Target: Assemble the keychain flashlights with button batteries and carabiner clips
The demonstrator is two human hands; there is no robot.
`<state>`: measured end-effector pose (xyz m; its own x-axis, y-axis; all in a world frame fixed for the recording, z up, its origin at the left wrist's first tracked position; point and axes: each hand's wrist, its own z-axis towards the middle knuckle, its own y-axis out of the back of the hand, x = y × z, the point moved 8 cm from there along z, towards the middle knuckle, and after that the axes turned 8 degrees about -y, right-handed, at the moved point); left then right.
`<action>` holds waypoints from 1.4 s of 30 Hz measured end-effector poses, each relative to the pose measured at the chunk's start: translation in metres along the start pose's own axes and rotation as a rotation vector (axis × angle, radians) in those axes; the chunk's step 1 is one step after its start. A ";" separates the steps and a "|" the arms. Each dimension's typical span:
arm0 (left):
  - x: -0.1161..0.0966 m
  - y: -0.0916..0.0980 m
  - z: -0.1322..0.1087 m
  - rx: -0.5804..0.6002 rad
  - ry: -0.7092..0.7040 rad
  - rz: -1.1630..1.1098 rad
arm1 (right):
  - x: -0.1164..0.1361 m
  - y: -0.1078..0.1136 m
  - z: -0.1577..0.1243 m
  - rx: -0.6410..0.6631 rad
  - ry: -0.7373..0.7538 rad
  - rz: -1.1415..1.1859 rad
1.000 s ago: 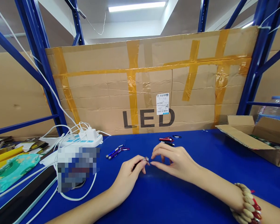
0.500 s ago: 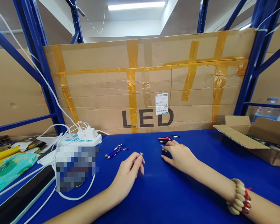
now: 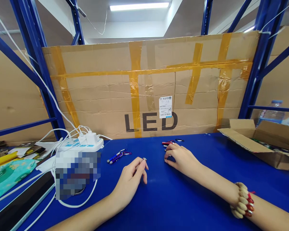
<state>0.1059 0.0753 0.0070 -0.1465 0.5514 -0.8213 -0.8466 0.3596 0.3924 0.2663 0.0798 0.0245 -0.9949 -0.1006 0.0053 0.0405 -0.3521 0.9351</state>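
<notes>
Held between thumb and forefinger of my left hand [image 3: 133, 176] is a small round silvery piece [image 3: 144, 159], too small to name. My right hand [image 3: 181, 158] rests on the blue table, with thumb and fingertips drawn together at its surface; whatever they pinch is mostly hidden. Just beyond those fingers lie a slim red metal tube [image 3: 167, 143] and a loose dark ring-shaped clip [image 3: 179, 140]. To the left of my left hand, a slim blue tube [image 3: 115, 156] lies beside a purple tube [image 3: 116, 158] with a purple clip [image 3: 127, 153].
A white power strip [image 3: 80, 146] with plugs and cables stands at left, behind a blurred-out object [image 3: 78, 175]. A teal packet [image 3: 12, 175] and a long black item [image 3: 24, 200] lie further left. An open cardboard box [image 3: 265, 150] sits at right. Taped cardboard [image 3: 106, 96] walls the back.
My right hand's thumb and fingers have come together over the small things beneath them. My left hand stays almost still with the silvery piece. The whole view has shifted slightly.
</notes>
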 end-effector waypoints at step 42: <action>-0.005 -0.001 -0.003 0.001 0.004 0.020 | -0.001 -0.006 0.001 0.075 -0.018 0.125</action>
<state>0.1060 0.0703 0.0095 -0.1656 0.5559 -0.8146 -0.8428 0.3491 0.4096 0.2666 0.0834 0.0191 -0.9840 -0.1226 0.1290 0.1579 -0.2671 0.9507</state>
